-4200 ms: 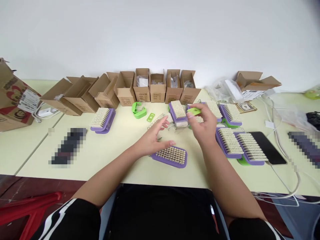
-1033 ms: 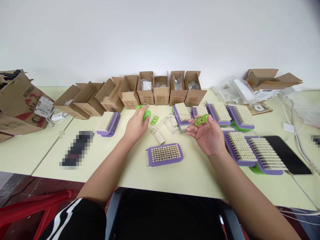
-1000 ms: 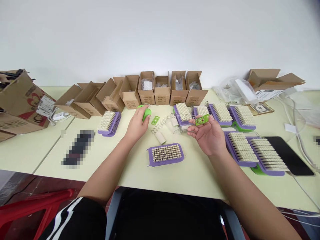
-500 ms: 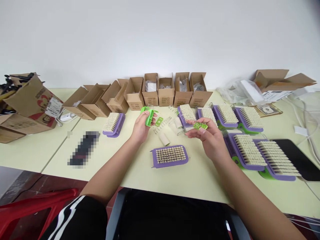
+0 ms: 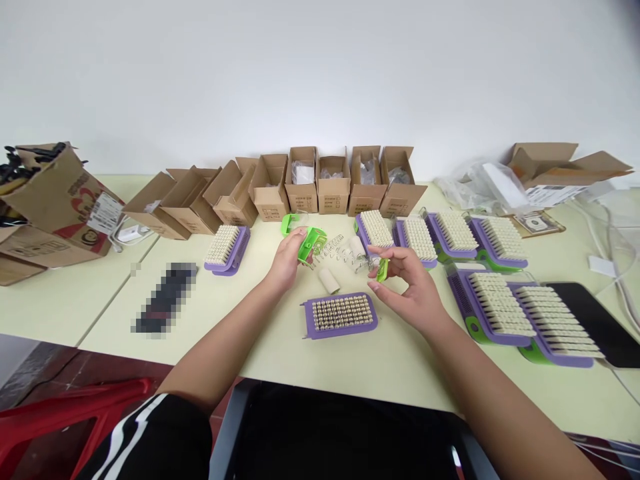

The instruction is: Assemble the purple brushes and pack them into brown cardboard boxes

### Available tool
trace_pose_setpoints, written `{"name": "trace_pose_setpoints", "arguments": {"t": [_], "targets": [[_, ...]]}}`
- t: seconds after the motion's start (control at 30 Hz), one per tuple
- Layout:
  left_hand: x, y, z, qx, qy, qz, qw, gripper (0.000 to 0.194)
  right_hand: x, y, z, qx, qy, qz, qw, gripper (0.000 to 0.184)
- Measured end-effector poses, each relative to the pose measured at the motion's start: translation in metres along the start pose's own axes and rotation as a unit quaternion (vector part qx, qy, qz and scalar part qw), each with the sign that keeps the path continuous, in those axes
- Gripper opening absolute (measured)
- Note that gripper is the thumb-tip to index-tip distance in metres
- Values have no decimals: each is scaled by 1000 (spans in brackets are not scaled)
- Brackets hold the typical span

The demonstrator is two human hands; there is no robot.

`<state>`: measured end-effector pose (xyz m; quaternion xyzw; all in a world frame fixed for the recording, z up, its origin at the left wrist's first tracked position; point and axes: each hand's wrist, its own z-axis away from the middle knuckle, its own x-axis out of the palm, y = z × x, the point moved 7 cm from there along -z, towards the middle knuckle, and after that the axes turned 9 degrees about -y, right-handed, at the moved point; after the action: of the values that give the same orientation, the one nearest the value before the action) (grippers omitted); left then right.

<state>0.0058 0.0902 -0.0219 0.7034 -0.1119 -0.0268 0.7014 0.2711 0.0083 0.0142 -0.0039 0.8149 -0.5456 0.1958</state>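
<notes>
My left hand is closed on a green plastic bracket, held tilted above the table. Between the thumb and fingers of my right hand is a small green plastic plate, turned edge-on. A fine wire spring shows just left of that plate; whether it is attached I cannot tell. Wire springs lie loose between the hands, beside a short cream tube. Nearest me is a purple plate with rows of cream bristle tufts. Another green part lies behind my left hand.
Several purple-and-green bristle brushes stand on the right, and one more brush on the left. Open cardboard boxes line the wall. A black tablet-like slab lies far right, and a blurred dark object lies left.
My left hand has shifted slightly right, turning the green bracket. My right hand has moved left and a little down, and its small green plate has turned from flat to edge-on.
</notes>
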Motion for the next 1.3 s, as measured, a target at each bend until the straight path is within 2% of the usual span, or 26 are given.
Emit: {"name": "trace_pose_setpoints", "arguments": {"t": [0.13, 0.3, 0.5, 0.73, 1.0, 1.3], "targets": [[5, 1, 2, 2, -21, 41, 999, 33, 2, 7, -1, 10, -8, -14, 1000, 45], [6, 2, 3, 8, -22, 24, 999, 32, 3, 9, -2, 23, -3, -44, 999, 49], [6, 0, 2, 14, -21, 12, 1000, 34, 2, 10, -1, 16, -11, 1, 1000, 45], [6, -1, 1, 13, -24, 13, 1000, 37, 2, 7, -2, 21, -13, 7, 1000, 45], [5, 2, 3, 8, -21, 1, 1000, 37, 4, 16, -3, 34, -38, 64, 997, 45], [3, -2, -1, 12, -4, -23, 1000, 43, -1, 13, -4, 37, -28, 68, 997, 43]]}}
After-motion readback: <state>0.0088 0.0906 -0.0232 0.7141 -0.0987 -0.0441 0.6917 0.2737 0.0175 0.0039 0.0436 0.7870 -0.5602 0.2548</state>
